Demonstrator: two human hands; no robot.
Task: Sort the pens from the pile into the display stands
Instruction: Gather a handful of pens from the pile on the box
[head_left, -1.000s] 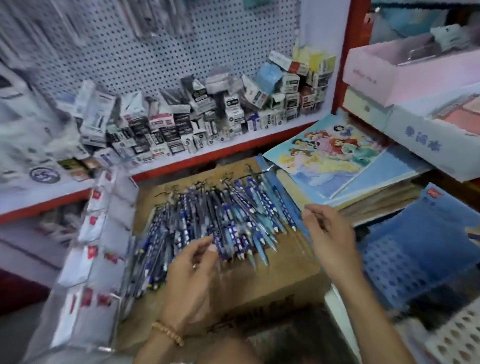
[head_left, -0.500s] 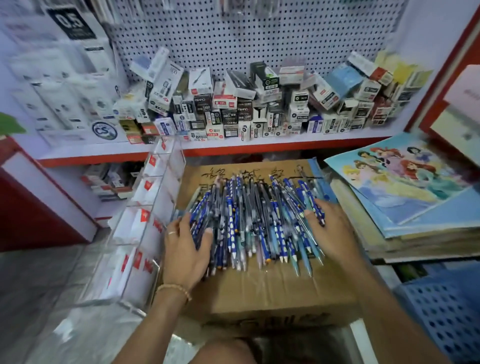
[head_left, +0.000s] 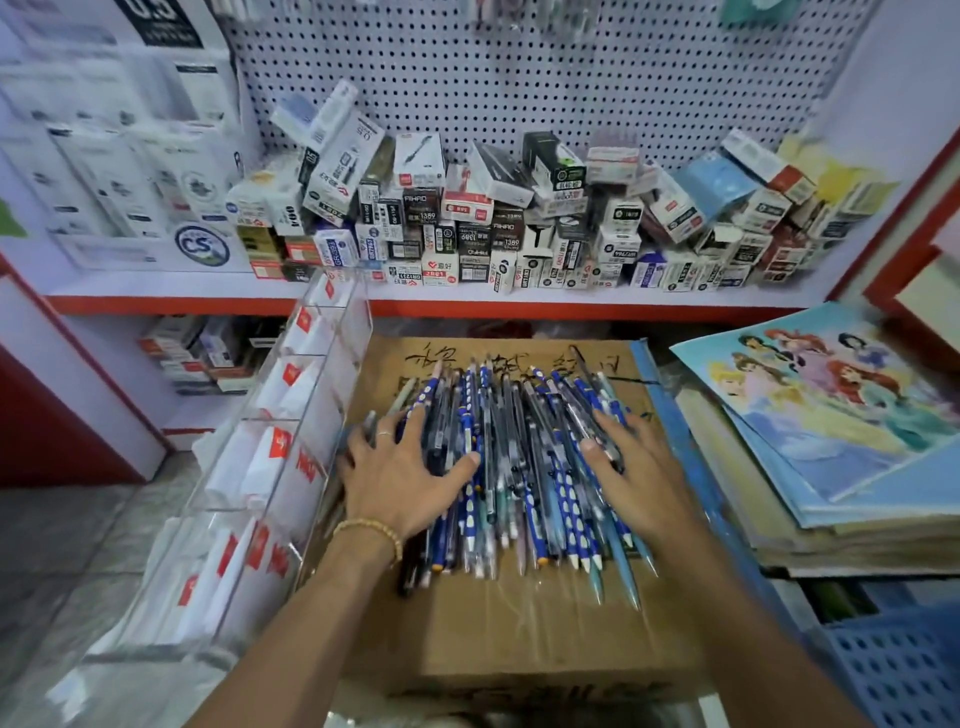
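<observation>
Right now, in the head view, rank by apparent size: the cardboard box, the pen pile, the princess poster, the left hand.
1. Cardboard box
2. Princess poster and pen pile: they look alike in area, and the wide-angle view makes it unsure, so they go unranked
3. Left hand

place: stationery shop | signs: pegboard (head_left: 519, 78); shelf (head_left: 571, 299) stacked with pen boxes (head_left: 467, 228); acrylic display stand (head_left: 291, 441)

Both hands (head_left: 402, 478) now press flat on the pens (head_left: 519, 467).
</observation>
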